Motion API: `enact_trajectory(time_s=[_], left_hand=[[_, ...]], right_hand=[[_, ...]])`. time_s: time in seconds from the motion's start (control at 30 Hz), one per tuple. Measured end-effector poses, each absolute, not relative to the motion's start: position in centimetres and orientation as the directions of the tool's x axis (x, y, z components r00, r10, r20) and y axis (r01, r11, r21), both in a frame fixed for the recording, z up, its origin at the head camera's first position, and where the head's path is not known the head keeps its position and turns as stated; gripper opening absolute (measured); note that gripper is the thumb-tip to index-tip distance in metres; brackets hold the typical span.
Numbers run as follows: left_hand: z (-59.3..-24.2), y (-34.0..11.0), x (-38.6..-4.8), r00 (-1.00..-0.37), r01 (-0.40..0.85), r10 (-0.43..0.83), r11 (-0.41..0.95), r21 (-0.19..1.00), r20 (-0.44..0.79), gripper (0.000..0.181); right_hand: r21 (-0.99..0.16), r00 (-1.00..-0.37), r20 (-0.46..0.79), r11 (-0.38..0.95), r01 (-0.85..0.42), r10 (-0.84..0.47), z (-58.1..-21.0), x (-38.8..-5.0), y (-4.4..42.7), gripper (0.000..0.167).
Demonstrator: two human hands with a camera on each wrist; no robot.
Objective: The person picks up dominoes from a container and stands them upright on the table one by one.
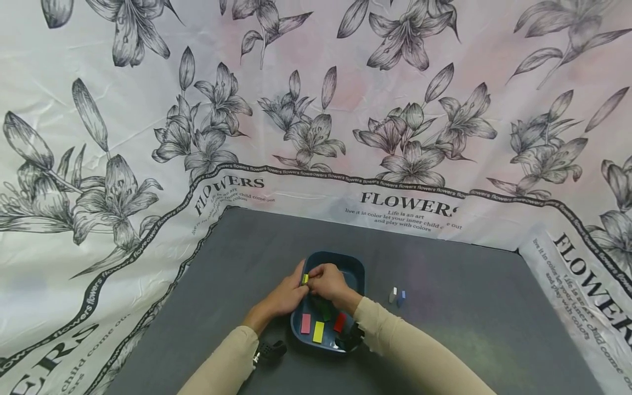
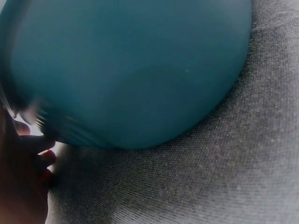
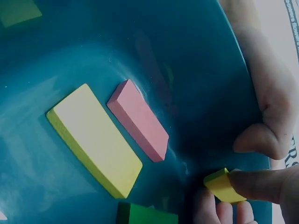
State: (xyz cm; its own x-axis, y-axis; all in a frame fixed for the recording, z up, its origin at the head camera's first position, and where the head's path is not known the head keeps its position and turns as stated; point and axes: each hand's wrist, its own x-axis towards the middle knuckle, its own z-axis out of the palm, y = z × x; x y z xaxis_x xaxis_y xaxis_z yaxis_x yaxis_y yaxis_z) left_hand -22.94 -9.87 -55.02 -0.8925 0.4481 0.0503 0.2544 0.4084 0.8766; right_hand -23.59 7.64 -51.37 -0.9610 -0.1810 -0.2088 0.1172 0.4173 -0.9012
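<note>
A dark teal plastic tub [image 1: 323, 256] stands on the grey tabletop. My left hand [image 1: 287, 294] grips its left rim, with the thumb over the edge in the right wrist view; in the left wrist view its fingers [image 2: 44, 161] lie against the outside wall. My right hand [image 1: 329, 282] reaches over the tub and pinches a small yellow block [image 3: 224, 185] between thumb and fingers, close to the left thumb. On the tub's floor lie a pink block [image 3: 138, 120], a larger yellow block [image 3: 96, 140], a green block [image 3: 145, 214] and a red block [image 1: 339, 322].
A white block [image 1: 393, 295] and a blue block [image 1: 402, 298] stand upright on the grey table [image 1: 444, 329] right of the tub. Black wrist devices, one of them [image 1: 271, 351] left of the tub, sit near both wrists. A flower-printed cloth [image 1: 316, 109] hangs around the table.
</note>
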Motion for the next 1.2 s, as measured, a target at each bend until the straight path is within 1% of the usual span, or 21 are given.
enact_trajectory(time_s=[0.13, 0.37, 0.67, 0.77, 0.93, 1.07, 1.2], left_hand=[[-54.9, -9.9, -22.9, -0.888, 0.262, 0.456, 0.403, 0.877, 0.056, 0.072], [-55.1, -10.0, -23.0, -0.888, 0.260, 0.456, 0.399, 0.879, 0.055, 0.076], [-55.1, -10.1, -22.9, -0.885, 0.271, 0.460, 0.398, 0.877, 0.064, 0.075], [-55.0, -10.0, -22.9, -0.888, 0.273, 0.456, 0.402, 0.874, 0.067, 0.075], [-55.1, -9.8, -22.8, -0.890, 0.273, 0.451, 0.408, 0.871, 0.067, 0.074], [-55.1, -9.8, -22.8, -0.894, 0.261, 0.445, 0.411, 0.873, 0.058, 0.075], [-55.1, -9.8, -22.9, -0.899, 0.245, 0.436, 0.414, 0.876, 0.045, 0.076]], right_hand=[[-0.904, -0.962, -0.209, 0.409, 0.122, -0.175, -51.6, -23.7, 7.5, 0.027], [-0.908, -0.960, -0.216, 0.397, 0.131, -0.176, -51.4, -23.6, 7.6, 0.031], [-0.910, -0.944, -0.249, 0.385, 0.152, -0.217, -51.3, -23.8, 8.1, 0.026], [-0.921, -0.931, -0.279, 0.339, 0.190, -0.237, -51.6, -24.1, 8.5, 0.028], [-0.939, -0.902, -0.326, 0.205, 0.275, -0.284, -51.7, -24.4, 9.5, 0.033], [-0.949, -0.896, -0.313, 0.144, 0.281, -0.315, -51.3, -24.3, 10.3, 0.034], [-0.961, -0.899, -0.275, 0.110, 0.252, -0.342, -50.7, -24.2, 11.0, 0.037]])
